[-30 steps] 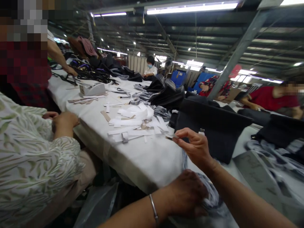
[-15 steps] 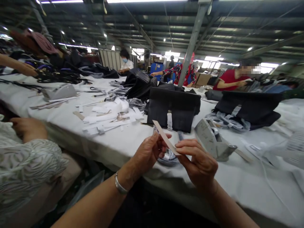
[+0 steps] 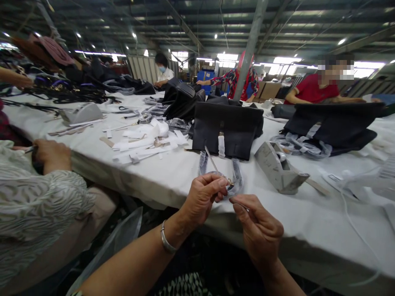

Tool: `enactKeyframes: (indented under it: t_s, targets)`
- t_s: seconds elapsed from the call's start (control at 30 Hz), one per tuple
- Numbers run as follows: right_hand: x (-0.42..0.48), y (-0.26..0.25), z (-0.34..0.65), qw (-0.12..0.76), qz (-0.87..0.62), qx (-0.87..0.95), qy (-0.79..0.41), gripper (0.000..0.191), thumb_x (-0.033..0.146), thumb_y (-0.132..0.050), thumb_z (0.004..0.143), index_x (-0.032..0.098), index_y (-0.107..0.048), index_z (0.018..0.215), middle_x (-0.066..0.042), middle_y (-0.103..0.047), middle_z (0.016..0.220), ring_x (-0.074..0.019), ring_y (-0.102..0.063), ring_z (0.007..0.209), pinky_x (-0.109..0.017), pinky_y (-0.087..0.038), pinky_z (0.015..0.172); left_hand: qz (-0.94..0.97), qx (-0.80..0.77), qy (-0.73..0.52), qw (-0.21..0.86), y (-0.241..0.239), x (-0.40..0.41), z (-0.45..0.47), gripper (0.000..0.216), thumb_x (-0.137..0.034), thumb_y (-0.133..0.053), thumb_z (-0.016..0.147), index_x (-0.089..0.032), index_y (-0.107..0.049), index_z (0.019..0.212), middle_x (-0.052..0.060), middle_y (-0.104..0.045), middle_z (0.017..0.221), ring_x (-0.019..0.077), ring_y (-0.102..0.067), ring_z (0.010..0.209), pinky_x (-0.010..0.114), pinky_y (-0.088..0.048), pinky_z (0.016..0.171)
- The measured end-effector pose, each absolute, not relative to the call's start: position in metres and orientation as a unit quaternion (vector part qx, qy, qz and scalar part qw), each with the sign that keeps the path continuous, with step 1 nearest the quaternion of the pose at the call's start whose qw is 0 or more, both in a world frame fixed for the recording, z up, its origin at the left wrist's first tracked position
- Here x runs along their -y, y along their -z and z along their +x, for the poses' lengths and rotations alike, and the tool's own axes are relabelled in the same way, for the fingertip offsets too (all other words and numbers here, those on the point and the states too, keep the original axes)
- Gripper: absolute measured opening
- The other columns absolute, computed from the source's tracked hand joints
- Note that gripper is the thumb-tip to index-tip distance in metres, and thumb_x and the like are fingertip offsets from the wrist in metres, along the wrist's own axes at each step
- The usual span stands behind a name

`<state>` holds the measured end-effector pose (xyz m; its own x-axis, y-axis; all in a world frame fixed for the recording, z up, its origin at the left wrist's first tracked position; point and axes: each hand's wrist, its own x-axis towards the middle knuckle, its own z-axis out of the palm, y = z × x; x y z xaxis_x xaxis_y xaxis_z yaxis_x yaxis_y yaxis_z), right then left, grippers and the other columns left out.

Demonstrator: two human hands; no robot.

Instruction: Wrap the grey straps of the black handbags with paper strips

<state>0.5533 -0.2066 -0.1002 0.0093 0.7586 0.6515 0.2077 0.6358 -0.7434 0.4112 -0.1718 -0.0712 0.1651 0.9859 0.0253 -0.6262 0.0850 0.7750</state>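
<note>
In front of me a narrow card strip [image 3: 211, 158] shows almost edge-on and slants up past the fingers of my left hand [image 3: 202, 195]. The thumb and fingers of that hand are pinched together on it. My right hand [image 3: 261, 228], just to the right, is closed in a pinch at what looks like the strip's lower end; its fingers partly hide this. Beside my left fingertips is a small gold-coloured metal fitting [image 3: 230, 183]. A plastic-wrapped strap [image 3: 237, 174] loops behind the hands, below a black bag [image 3: 226, 127] with a white-wrapped tab.
A grey tape dispenser [image 3: 279, 168] stands right of my hands. White paper scraps [image 3: 148, 139] are piled to the left. Another black bag [image 3: 336, 127] lies at the right with wrapped straps. At the left a co-worker's patterned sleeve [image 3: 46, 205] comes close to the table edge.
The strip has turned from showing its broad beige face to nearly edge-on. My left fingers have closed in a pinch, and the gold fitting has come into sight.
</note>
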Motion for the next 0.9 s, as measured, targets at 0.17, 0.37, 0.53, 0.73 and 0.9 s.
enactKeyframes:
  t_s: [0.17, 0.37, 0.53, 0.73, 0.9]
  targets:
    - [0.211, 0.101, 0.553, 0.622, -0.366, 0.662, -0.203, 0.016, 0.008, -0.063, 0.082, 0.021, -0.069, 0.091, -0.004, -0.065, 0.085, -0.0174, -0.060, 0.079, -0.033, -0.049, 0.072, 0.337, -0.281, -0.563, 0.700, 0.078, 0.175, 0.411, 0.029, -0.034, -0.077, 0.072, -0.007, -0.068, 0.078, 0.000, -0.058, 0.056, 0.0043, -0.047, 0.048, 0.016, -0.032, 0.048]
    - [0.215, 0.101, 0.554, 0.618, -0.361, 0.675, -0.176, 0.019, 0.004, -0.064, 0.081, 0.020, -0.068, 0.089, -0.003, -0.064, 0.081, -0.0163, -0.059, 0.077, -0.031, -0.048, 0.069, 0.346, -0.259, -0.564, 0.704, 0.082, 0.174, 0.407, 0.033, -0.036, -0.075, 0.075, -0.007, -0.068, 0.089, 0.006, -0.065, 0.072, 0.0073, -0.054, 0.057, 0.017, -0.040, 0.051]
    - [0.228, 0.115, 0.567, 0.587, -0.349, 0.711, -0.168, 0.025, 0.004, -0.064, 0.079, 0.021, -0.069, 0.095, -0.003, -0.065, 0.085, -0.0189, -0.062, 0.080, -0.033, -0.049, 0.070, 0.340, -0.264, -0.586, 0.687, 0.078, 0.171, 0.395, 0.034, -0.035, -0.077, 0.074, -0.008, -0.067, 0.093, 0.007, -0.068, 0.074, 0.0063, -0.054, 0.054, 0.015, -0.038, 0.048]
    - [0.242, 0.136, 0.587, 0.573, -0.354, 0.731, -0.111, 0.032, 0.000, -0.066, 0.075, 0.023, -0.069, 0.098, -0.003, -0.068, 0.084, -0.0200, -0.064, 0.079, -0.035, -0.051, 0.070, 0.399, -0.267, -0.541, 0.690, 0.082, 0.183, 0.389, 0.037, -0.038, -0.076, 0.075, -0.009, -0.067, 0.095, 0.010, -0.070, 0.080, 0.0099, -0.060, 0.061, 0.017, -0.041, 0.051]
    - [0.251, 0.147, 0.601, 0.509, -0.365, 0.780, -0.011, 0.033, 0.001, -0.066, 0.075, 0.021, -0.069, 0.101, -0.004, -0.070, 0.086, -0.0199, -0.065, 0.083, -0.034, -0.054, 0.073, 0.422, -0.274, -0.532, 0.681, 0.092, 0.191, 0.392, 0.040, -0.044, -0.075, 0.076, -0.009, -0.066, 0.096, 0.010, -0.071, 0.083, 0.0087, -0.058, 0.062, 0.017, -0.041, 0.053]
